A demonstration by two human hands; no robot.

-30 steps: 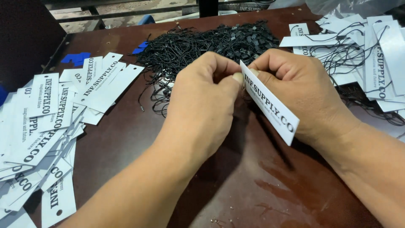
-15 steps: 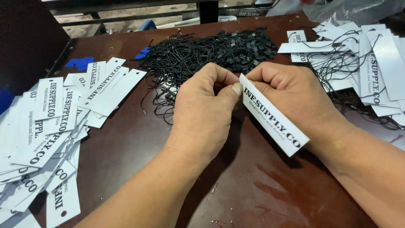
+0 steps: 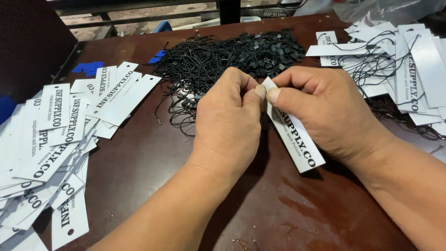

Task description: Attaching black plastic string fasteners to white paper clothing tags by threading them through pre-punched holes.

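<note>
White tag [image 3: 292,139] sits mid-frame, pinched by our right hand [image 3: 325,111]; our left hand [image 3: 227,116] pinches closed at its top end. Since a second ago the tag has tilted flatter, fingertips meeting at the top, cord pile [image 3: 223,60] behind.

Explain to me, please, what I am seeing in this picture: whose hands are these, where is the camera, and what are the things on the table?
The camera sits on a person's head and looks down at their own two bare hands; no machine is present. The left hand and the right hand meet at the top end of one white paper tag, pinching it together. They work over a dark brown table. Behind the hands lies a heap of black strings. At the left is a loose pile of plain tags; at the right, tags with strings attached.
</note>
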